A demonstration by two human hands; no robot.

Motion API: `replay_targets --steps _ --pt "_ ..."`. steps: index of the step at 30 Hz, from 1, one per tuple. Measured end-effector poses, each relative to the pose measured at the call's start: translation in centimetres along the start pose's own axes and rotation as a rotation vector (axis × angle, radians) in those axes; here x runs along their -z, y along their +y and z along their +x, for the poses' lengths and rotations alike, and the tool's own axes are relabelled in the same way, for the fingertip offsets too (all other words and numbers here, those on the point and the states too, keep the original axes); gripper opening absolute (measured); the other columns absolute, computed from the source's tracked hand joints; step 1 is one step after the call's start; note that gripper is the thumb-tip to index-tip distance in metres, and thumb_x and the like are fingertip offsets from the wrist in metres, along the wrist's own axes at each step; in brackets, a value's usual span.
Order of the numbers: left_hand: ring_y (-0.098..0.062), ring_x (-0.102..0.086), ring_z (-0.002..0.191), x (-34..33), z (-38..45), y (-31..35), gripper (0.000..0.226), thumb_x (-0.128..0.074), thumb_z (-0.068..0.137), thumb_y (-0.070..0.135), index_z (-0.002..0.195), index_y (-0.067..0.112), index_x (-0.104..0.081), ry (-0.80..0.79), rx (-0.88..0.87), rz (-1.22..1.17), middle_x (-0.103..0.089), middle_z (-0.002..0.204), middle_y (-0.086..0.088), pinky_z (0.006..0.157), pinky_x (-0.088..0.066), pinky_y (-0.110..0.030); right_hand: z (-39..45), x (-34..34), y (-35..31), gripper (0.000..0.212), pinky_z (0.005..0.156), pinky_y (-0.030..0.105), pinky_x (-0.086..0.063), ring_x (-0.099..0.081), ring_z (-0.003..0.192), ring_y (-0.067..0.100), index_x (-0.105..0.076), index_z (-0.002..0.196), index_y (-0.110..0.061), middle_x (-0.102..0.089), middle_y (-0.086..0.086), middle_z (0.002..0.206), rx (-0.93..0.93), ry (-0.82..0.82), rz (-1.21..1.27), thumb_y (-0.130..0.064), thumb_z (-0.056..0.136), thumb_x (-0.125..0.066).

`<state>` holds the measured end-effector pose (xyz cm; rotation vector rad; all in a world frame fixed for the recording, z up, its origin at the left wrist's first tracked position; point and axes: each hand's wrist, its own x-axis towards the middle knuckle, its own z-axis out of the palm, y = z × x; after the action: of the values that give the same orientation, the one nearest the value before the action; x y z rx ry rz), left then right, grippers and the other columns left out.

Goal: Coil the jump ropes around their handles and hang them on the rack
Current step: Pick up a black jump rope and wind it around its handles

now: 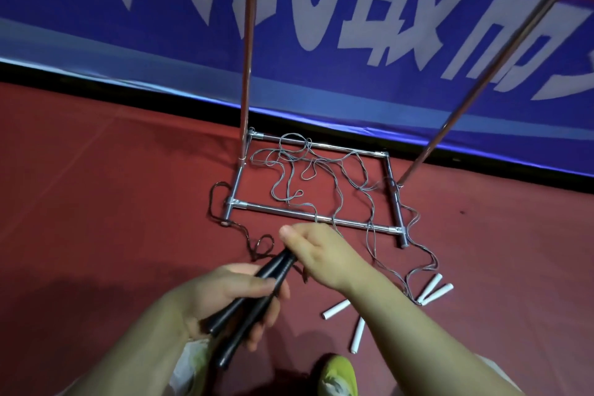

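My left hand (225, 299) grips two black jump-rope handles (250, 302) held side by side, tips pointing up and right. Just above their tips my right hand (316, 251) is curled, pinching the dark rope where it leaves the handles. That dark rope (221, 209) trails left across the floor to the rack's near left corner. The metal rack (315, 217) stands ahead with a rectangular base and two uprights. Grey ropes (321, 177) lie tangled over the base, leading to several white handles (434, 291) on the floor at the right.
The floor is red matting (96, 186). A blue banner with white lettering (353, 26) runs behind the rack. A yellow-green shoe (339, 376) shows at the bottom edge, below my right forearm.
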<state>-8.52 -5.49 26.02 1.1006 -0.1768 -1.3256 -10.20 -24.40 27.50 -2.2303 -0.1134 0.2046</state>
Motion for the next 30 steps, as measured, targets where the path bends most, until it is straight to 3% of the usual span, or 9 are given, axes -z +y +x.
replay_targets --steps 3,7,11,14,17,21,25,28,30 --pt "-0.020 -0.054 0.043 -0.4 1.0 0.2 0.028 -0.067 0.071 0.022 0.088 0.002 -0.055 0.017 0.034 -0.007 -0.057 0.059 -0.011 0.042 -0.049 -0.026 0.4 0.0 1.0 0.052 0.056 0.029 -0.032 -0.037 0.055 0.013 -0.035 0.053 -0.020 -0.041 -0.001 0.053 -0.042 0.010 -0.116 -0.060 0.085 -0.032" --pt "-0.014 -0.051 0.043 -0.9 2.1 0.2 0.019 -0.062 0.071 0.015 0.086 0.004 -0.059 0.055 -0.002 -0.046 -0.055 0.060 -0.007 0.040 -0.046 -0.024 0.3 0.6 2.1 0.062 0.056 0.031 -0.033 -0.039 0.054 0.011 -0.041 0.059 -0.010 -0.042 -0.001 0.055 -0.088 0.058 0.103 -0.067 0.081 -0.028" --pt "-0.010 -0.043 0.034 -0.8 2.1 0.8 0.048 -0.073 0.055 0.024 0.094 0.004 -0.054 0.087 -0.044 0.030 -0.049 0.051 -0.002 0.035 -0.039 -0.019 0.1 1.3 2.7 0.038 0.051 0.019 -0.034 -0.042 0.048 0.008 -0.046 0.059 -0.017 -0.048 -0.008 0.051 -0.083 0.043 0.370 -0.041 0.089 -0.043" --pt "-0.006 -0.041 0.030 -0.8 2.0 1.3 0.062 -0.070 0.055 0.020 0.110 0.003 -0.050 0.121 -0.083 0.214 -0.045 0.047 0.002 0.032 -0.037 -0.018 0.2 1.5 2.8 0.036 0.049 0.020 -0.032 -0.038 0.046 0.007 -0.045 0.060 -0.019 -0.043 -0.007 0.051 -0.114 0.045 0.337 -0.042 0.087 -0.044" --pt "-0.010 -0.043 0.033 -0.9 2.3 1.0 0.042 -0.063 0.062 0.016 0.103 0.010 -0.055 0.149 -0.104 0.265 -0.047 0.049 0.001 0.036 -0.041 -0.019 0.2 1.5 2.7 0.042 0.051 0.024 -0.027 -0.029 0.049 0.006 -0.041 0.059 -0.022 -0.034 -0.008 0.054 -0.125 0.061 0.168 -0.045 0.093 -0.047" --pt "-0.017 -0.057 0.050 -1.0 2.8 0.2 0.019 -0.057 0.067 0.015 0.083 0.007 -0.063 0.175 -0.075 0.143 -0.059 0.063 -0.005 0.053 -0.051 -0.028 0.2 1.0 2.4 0.045 0.049 0.022 -0.025 -0.026 0.048 0.004 -0.035 0.057 -0.022 -0.031 -0.010 0.053 -0.105 0.075 0.112 -0.035 0.098 -0.047" --pt "-0.011 -0.047 0.042 -0.5 2.3 0.1 0.027 -0.069 0.071 0.023 0.088 0.005 -0.060 0.087 -0.079 0.039 -0.053 0.058 -0.001 0.046 -0.048 -0.026 0.1 0.9 2.5 0.048 0.052 0.025 -0.032 -0.038 0.046 0.009 -0.042 0.055 -0.023 -0.040 -0.010 0.046 -0.146 0.015 0.272 -0.051 0.093 -0.035" --pt "-0.006 -0.039 0.034 0.3 1.9 0.5 0.058 -0.091 0.047 0.038 0.083 0.006 -0.060 0.035 -0.138 -0.080 -0.046 0.054 0.001 0.040 -0.043 -0.023 -0.3 1.4 2.6 0.060 0.065 0.028 -0.039 -0.052 0.058 0.019 -0.054 0.061 -0.012 -0.055 -0.001 0.054 -0.117 -0.096 0.306 -0.056 0.092 -0.026" --pt "-0.007 -0.042 0.036 0.5 1.9 0.5 0.058 -0.094 0.042 0.039 0.080 0.008 -0.064 0.041 -0.183 -0.153 -0.048 0.055 0.001 0.041 -0.045 -0.024 -0.6 1.5 2.6 0.065 0.072 0.033 -0.040 -0.054 0.064 0.028 -0.057 0.066 -0.008 -0.055 -0.001 0.057 -0.081 -0.162 0.301 -0.056 0.093 -0.023"
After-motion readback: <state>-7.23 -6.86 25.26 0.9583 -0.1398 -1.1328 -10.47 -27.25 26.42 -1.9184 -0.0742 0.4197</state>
